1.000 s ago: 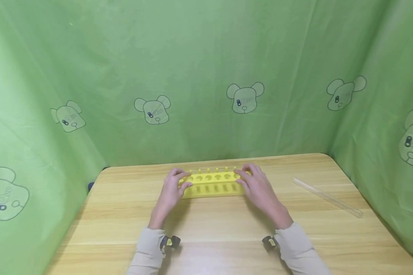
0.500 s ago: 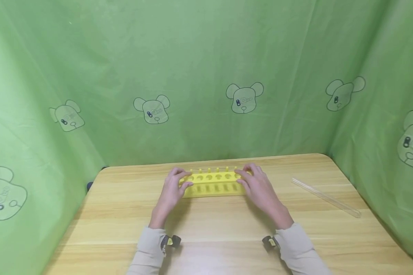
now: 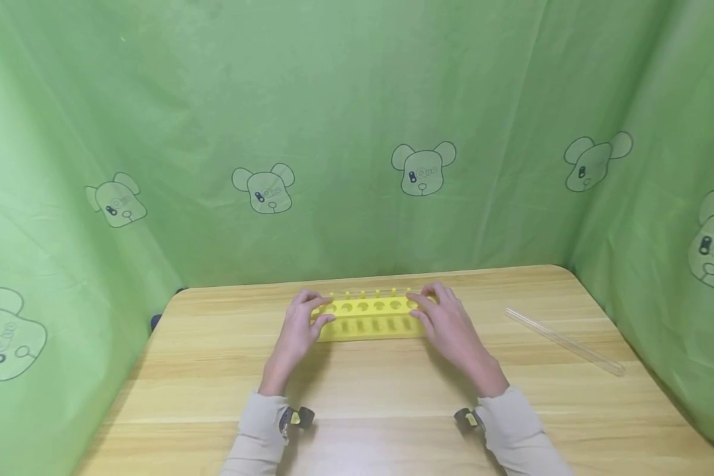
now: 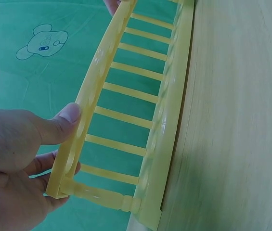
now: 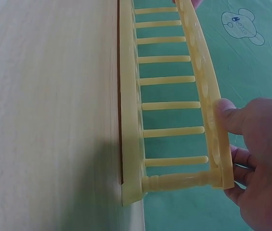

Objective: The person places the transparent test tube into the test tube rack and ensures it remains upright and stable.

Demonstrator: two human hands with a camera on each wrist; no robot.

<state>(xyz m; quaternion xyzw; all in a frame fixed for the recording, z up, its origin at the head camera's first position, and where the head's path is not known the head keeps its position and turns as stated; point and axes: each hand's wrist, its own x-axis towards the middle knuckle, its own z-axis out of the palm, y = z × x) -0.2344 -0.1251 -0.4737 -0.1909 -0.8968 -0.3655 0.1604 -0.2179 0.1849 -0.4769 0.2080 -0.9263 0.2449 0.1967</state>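
Note:
A yellow plastic test tube rack (image 3: 370, 307) stands upright toward the back of the table, with a row of round holes on top and pegs along its far side. My left hand (image 3: 297, 325) grips the left end of its top bar, thumb on the near side in the left wrist view. At the other end my right hand (image 3: 449, 327) holds the same bar, thumb (image 5: 226, 109) in front and fingers curled behind. The rack's base (image 4: 169, 120) shows close along the wooden surface in both wrist views. No tube shows in its holes.
Clear glass test tubes (image 3: 562, 340) lie slanted on the right side of the wooden table (image 3: 369, 390). A green curtain (image 3: 345, 99) with bear-head prints surrounds the table at the back and both sides.

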